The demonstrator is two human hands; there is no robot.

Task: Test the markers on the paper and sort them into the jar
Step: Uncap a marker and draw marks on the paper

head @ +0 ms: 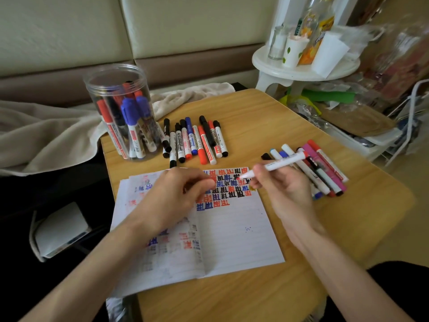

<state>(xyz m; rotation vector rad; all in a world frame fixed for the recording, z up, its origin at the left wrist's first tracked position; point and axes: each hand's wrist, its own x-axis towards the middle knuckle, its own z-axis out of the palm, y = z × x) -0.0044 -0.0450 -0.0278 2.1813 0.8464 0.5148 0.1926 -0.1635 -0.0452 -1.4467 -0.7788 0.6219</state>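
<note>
A lined paper [234, 238] with red, blue and black test marks lies on the wooden table [267, 126]. My right hand [286, 196] grips a white marker [281, 161], uncapped, its red tip just above the marks near the paper's top. My left hand [176, 196] rests on the paper with curled fingers and pinches what looks like the small red cap [211, 182], close to the marker's tip. A clear plastic jar [109, 75] at the table's far left corner holds several red, blue and black markers upright.
A row of capped markers [197, 140] lies beside the jar. A second pile of coloured markers [325, 168] lies right of the paper, behind my right hand. A beige blanket [46, 131] lies left, and a white stand [301, 68] with cups stands at the back right.
</note>
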